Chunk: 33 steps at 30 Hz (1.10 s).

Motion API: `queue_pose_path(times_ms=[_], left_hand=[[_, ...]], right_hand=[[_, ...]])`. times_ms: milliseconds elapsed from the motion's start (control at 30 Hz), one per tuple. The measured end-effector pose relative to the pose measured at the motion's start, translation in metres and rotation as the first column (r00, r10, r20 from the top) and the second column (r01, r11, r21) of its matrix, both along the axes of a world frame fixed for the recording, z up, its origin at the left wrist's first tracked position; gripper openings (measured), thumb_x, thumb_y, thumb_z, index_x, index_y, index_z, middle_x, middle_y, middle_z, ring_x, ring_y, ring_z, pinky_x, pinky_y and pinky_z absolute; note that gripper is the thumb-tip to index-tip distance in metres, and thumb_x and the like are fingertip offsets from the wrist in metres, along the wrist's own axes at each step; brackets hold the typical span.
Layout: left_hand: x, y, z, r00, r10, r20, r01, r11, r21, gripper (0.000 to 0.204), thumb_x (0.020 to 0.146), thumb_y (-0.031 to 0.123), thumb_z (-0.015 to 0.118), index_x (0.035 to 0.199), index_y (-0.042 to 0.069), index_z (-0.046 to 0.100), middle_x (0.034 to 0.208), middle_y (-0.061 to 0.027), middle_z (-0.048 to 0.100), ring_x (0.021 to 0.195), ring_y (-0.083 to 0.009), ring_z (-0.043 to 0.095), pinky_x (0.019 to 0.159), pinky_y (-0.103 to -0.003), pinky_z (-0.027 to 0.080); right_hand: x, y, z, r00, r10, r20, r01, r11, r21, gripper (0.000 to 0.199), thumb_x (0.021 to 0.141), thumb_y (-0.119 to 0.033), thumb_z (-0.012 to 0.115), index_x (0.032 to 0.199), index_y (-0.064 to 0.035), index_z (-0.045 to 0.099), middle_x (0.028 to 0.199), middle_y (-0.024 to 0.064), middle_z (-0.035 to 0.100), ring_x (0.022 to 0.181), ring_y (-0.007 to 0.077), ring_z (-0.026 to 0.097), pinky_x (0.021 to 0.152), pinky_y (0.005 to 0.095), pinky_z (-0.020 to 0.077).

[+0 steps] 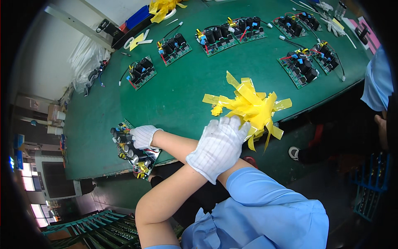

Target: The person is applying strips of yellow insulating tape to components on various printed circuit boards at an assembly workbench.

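My forearms cross over the near edge of the table. My left hand (219, 145), in a white striped glove, reaches to the right against a large bunch of yellow tape strips (259, 110). Its fingers are curled at the bunch's near left side. My right hand (144, 136), gloved the same way, reaches left beneath the left arm and grips a green circuit board (155, 154). That board carries black capacitors and yellow-wrapped parts, and lies tilted at the table's near edge. The right fingertips are partly hidden among its parts. A small yellow tape wad (216, 110) lies beside the bunch.
Several similar boards, among them a left one (142, 72) and a right one (299, 70), stand across the green table (174, 103). At the back are a blue bin (137, 16) and more yellow tape (162, 9). Another person's blue sleeve (378, 79) shows at right.
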<state>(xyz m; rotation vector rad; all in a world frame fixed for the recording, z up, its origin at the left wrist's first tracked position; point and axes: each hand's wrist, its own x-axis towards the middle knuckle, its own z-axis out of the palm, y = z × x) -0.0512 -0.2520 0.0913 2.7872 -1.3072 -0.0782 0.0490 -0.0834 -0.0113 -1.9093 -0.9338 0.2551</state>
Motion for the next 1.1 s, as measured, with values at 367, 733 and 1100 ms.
queue_pose_path(times_ms=[367, 733, 1100], left_hand=[[0.015, 0.077, 0.018, 0.989, 0.121, 0.087, -0.131, 0.984, 0.12, 0.039, 0.086, 0.026, 0.064, 0.122, 0.012, 0.058, 0.124, -0.0188, 0.056, 0.097, -0.031, 0.062, 0.079, -0.044, 0.051], [0.007, 0.065, 0.02, 0.995, 0.005, -0.104, -0.042, 0.933, -0.357, 0.047, 0.075, -0.004, 0.053, 0.119, 0.007, 0.061, 0.112, -0.0176, 0.064, 0.094, -0.0355, 0.064, 0.078, -0.045, 0.053], [0.032, 0.148, 0.056, 0.682, 0.633, -0.368, -0.695, 0.402, -0.597, 0.033, 0.1, 0.024, 0.055, 0.12, 0.0, 0.064, 0.091, -0.0065, 0.067, 0.075, -0.0074, 0.059, 0.069, -0.023, 0.049]], right_hand=[[-0.006, -0.002, 0.01, 1.0, 0.007, -0.026, -0.006, 0.998, 0.056, 0.032, 0.074, -0.024, 0.057, 0.096, -0.0019, 0.064, 0.082, 0.023, 0.067, 0.077, 0.0422, 0.066, 0.07, 0.0481, 0.0528], [-0.003, 0.01, 0.002, 0.999, 0.035, -0.03, -0.034, 0.998, 0.047, 0.035, 0.073, -0.024, 0.057, 0.099, -0.0014, 0.064, 0.082, 0.0227, 0.067, 0.077, 0.0426, 0.065, 0.07, 0.048, 0.0528], [0.0, -0.017, 0.015, 0.981, 0.191, 0.019, -0.192, 0.981, 0.026, 0.031, 0.087, -0.026, 0.053, 0.109, -0.0076, 0.065, 0.108, 0.0171, 0.067, 0.102, 0.0303, 0.063, 0.088, 0.039, 0.0494]])
